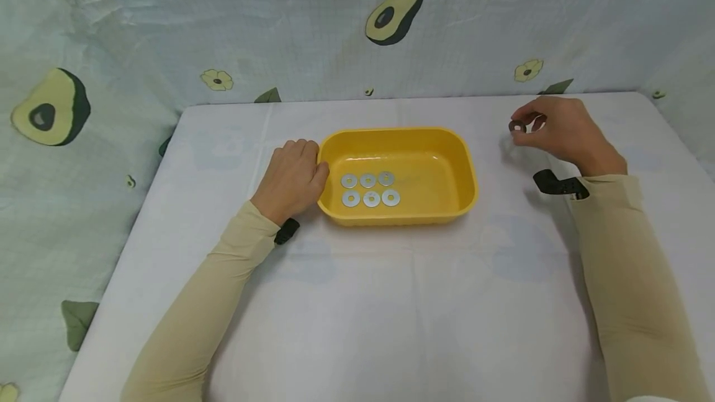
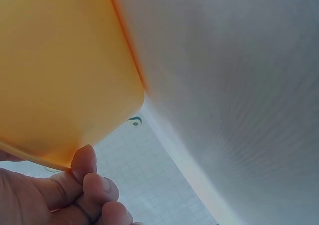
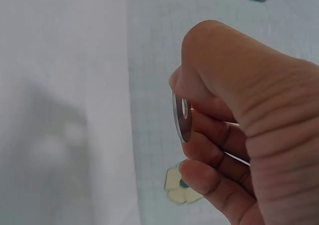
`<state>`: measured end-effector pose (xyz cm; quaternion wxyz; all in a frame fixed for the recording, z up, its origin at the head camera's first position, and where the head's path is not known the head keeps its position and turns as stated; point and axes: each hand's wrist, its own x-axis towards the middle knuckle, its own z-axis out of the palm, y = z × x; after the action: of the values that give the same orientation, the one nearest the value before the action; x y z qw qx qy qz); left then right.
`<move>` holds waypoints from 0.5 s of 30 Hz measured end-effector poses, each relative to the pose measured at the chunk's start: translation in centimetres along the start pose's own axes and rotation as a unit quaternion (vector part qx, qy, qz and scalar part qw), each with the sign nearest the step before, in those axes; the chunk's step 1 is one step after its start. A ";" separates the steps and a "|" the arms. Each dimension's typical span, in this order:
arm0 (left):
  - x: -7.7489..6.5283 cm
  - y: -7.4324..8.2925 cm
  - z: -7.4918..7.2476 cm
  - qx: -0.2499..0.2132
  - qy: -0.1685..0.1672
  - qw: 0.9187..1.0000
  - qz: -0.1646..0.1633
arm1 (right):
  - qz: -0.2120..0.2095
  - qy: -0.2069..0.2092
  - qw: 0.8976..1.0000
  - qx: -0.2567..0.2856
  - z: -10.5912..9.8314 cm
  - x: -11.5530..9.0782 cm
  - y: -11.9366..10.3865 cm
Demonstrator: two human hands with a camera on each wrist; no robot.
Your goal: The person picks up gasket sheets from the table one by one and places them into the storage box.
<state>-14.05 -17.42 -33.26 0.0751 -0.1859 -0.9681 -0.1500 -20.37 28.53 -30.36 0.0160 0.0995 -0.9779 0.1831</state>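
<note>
A yellow plastic tray (image 1: pixel 436 219) stands on the white-covered table. Inside it, toward its left, several flat metal washers (image 1: pixel 371 199) lie in two rows. My left hand (image 1: pixel 294 177) grips the tray's left rim, and the left wrist view shows fingertips (image 2: pixel 83 161) against the tray's outer wall (image 2: pixel 65 70). Off to the tray's right, my right hand (image 1: pixel 561 129) pinches one washer (image 1: pixel 517 126) between thumb and fingers above the table. In the right wrist view this washer (image 3: pixel 178 118) is seen nearly edge-on, its centre hole visible.
The white table (image 1: pixel 346 327) ends at a back edge just behind the right hand. A pale curtain-like cloth (image 1: pixel 313 30) with avocado and flower prints hangs behind and along the left side. Dark wrist devices (image 1: pixel 558 185) sit at both cuffs.
</note>
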 end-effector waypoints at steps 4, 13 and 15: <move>0.1 0.1 -0.1 0.001 -0.005 1.000 0.002 | -0.034 0.015 0.999 -0.015 -0.1 -0.4 -1.6; 0.0 0.1 -0.3 0.001 -0.019 1.000 -0.008 | -0.152 0.035 0.987 -0.035 -0.1 -1.1 -6.0; -0.1 0.0 -0.3 0.002 -0.018 1.000 -0.010 | -0.180 0.031 0.982 -0.047 -0.1 -1.0 -7.1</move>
<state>-13.98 -17.55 -33.03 0.0566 -0.1785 -0.9715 -0.1453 -17.94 22.25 -27.77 0.0833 0.2673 -0.9506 0.1339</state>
